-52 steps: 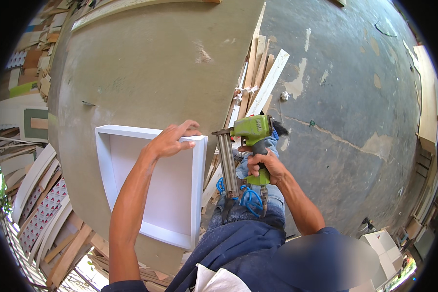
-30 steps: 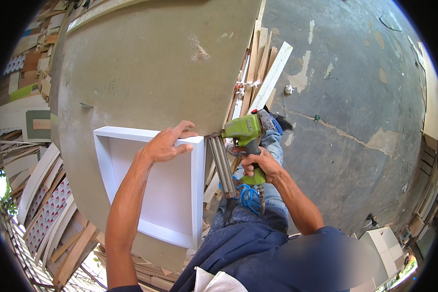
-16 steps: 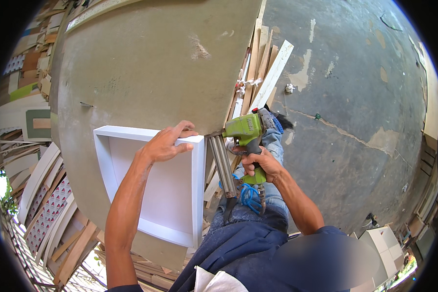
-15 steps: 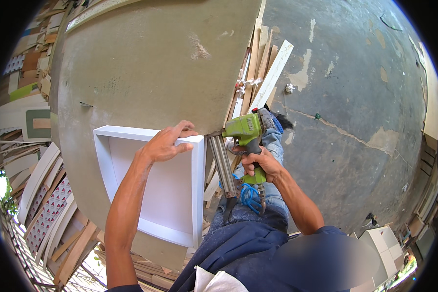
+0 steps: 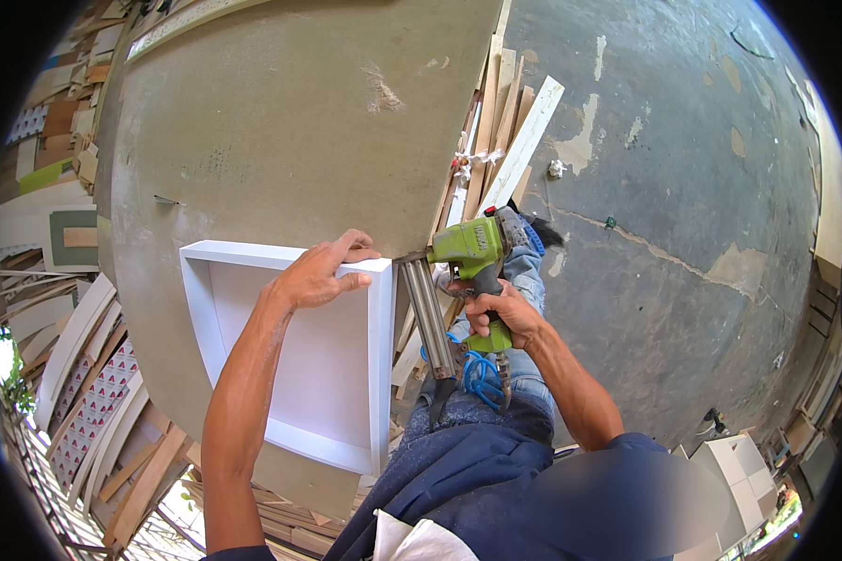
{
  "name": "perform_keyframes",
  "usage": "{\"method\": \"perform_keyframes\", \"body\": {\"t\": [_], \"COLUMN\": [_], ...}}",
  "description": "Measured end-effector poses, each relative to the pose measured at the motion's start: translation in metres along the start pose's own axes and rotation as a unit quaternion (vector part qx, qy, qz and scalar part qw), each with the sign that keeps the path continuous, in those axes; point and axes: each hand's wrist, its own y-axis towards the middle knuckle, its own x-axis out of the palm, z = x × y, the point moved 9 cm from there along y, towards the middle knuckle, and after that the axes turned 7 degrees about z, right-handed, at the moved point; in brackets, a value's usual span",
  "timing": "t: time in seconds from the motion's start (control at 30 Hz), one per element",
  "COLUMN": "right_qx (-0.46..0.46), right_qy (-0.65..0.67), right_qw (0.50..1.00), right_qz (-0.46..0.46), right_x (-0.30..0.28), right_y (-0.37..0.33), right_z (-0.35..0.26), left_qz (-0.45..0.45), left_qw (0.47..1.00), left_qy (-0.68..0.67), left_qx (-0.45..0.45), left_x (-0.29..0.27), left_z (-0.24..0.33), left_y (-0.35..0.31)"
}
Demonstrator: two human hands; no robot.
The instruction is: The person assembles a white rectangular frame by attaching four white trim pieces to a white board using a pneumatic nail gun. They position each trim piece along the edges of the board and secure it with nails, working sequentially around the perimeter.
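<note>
A shallow white open box (image 5: 380, 365), like a drawer, lies on the board-topped table at its right edge. My left hand (image 5: 316, 273) grips the box's far wall near the right corner, fingers over the top and thumb on the inner side. Wrapped round the handle of a green nail gun (image 5: 468, 241) is my right hand (image 5: 512, 316). The gun's nose rests at or very near the outside of that same corner, and its long metal magazine (image 5: 428, 318) runs toward me beside the box's right wall. Whether nose and box touch, I cannot tell.
The tan tabletop (image 5: 281, 140) stretches away beyond the box. Long wood strips (image 5: 522, 140) lean along its right side, above the grey concrete floor (image 5: 664, 187). A blue coiled hose (image 5: 480, 379) hangs by the gun. Offcut boards (image 5: 84, 402) crowd the left.
</note>
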Motion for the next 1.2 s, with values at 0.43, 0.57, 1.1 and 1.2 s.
{"method": "perform_keyframes", "body": {"t": [0.43, 0.57, 1.1, 1.2], "right_qx": [-0.002, -0.002, -0.006, -0.007], "right_qy": [-0.001, -0.003, 0.004, 0.011], "right_qw": [1.000, 1.000, 1.000, 1.000], "right_qz": [-0.007, 0.002, -0.008, -0.012], "right_x": [0.002, -0.001, 0.003, 0.003], "right_y": [-0.002, 0.000, -0.003, -0.004], "right_z": [-0.001, 0.000, 0.001, 0.001], "left_qz": [-0.003, -0.008, -0.008, -0.007], "left_qw": [1.000, 1.000, 1.000, 1.000], "left_qy": [0.003, -0.007, -0.024, -0.030], "left_qx": [-0.003, 0.000, 0.002, 0.005], "left_x": [0.001, 0.000, 0.000, 0.001], "left_z": [-0.003, -0.003, -0.006, -0.008], "left_y": [0.000, 0.001, 0.000, 0.003]}}
